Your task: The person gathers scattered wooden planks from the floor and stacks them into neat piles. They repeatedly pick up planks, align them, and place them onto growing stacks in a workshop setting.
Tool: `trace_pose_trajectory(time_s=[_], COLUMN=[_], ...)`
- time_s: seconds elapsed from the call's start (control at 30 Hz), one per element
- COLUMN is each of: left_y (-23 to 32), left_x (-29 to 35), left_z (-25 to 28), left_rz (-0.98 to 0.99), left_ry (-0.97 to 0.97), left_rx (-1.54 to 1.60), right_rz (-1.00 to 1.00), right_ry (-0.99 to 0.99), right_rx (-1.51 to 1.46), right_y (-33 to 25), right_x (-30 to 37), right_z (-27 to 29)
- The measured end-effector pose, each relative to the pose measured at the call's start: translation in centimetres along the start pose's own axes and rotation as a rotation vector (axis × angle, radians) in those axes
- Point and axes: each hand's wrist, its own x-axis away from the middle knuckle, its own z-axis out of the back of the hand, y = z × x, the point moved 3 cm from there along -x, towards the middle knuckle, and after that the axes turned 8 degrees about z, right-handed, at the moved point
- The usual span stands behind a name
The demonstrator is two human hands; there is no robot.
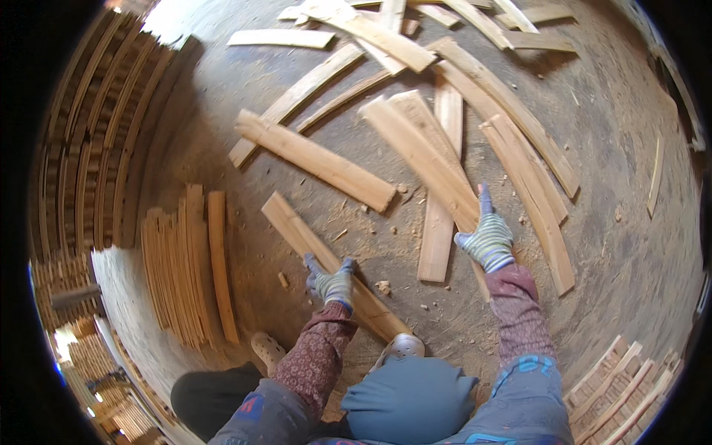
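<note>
My left hand (331,285), in a striped knit glove with grey fingertips, grips a wooden plank (291,225) at its middle. That plank slants from the upper left down toward my shoe. In a matching glove, my right hand (489,240) holds the near end of another wooden board (415,157), its thumb along one edge. This board is tilted over a second board, and its far end looks slightly blurred. Left of it, a wide plank (319,161) lies on the floor. A long plank (530,200) lies just right of my right hand.
Several loose boards (363,33) lie crossed at the far side. A row of upright planks (182,267) stands at my left, near tall stacked timber (96,133). More stacked strips (619,393) are at the lower right. Wood chips (383,287) litter the concrete floor.
</note>
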Motion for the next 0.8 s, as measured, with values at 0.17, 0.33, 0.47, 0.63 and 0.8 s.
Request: trace_pose_trajectory(time_s=[0.17,0.33,0.47,0.63,0.8], left_y=[-1.6,-1.3,-0.6,10.5,24.2], left_x=[-0.7,-0.7,0.3,-3.5,-9.8], left_z=[-0.9,0.2,0.5,4.1,5.2], left_rz=[-0.012,0.006,0.03,-0.437,-0.169], left_ry=[0.024,0.031,-0.111,-0.101,-0.104], left_rx=[0.136,0.17,0.291,0.87,0.175], right_rz=[-0.118,-0.325,-0.359,-0.143,-0.145], right_ry=[0.077,-0.028,0.089,0.094,0.003], right_rx=[0.287,0.3,0.164,-0.36,-0.958], right_y=[-8.0,-10.0,-3.9,-1.7,0.5], right_x=[0.4,-0.7,3.0,15.0,20.4], right_z=[-4.9,-4.0,-1.0,-1.3,-6.5])
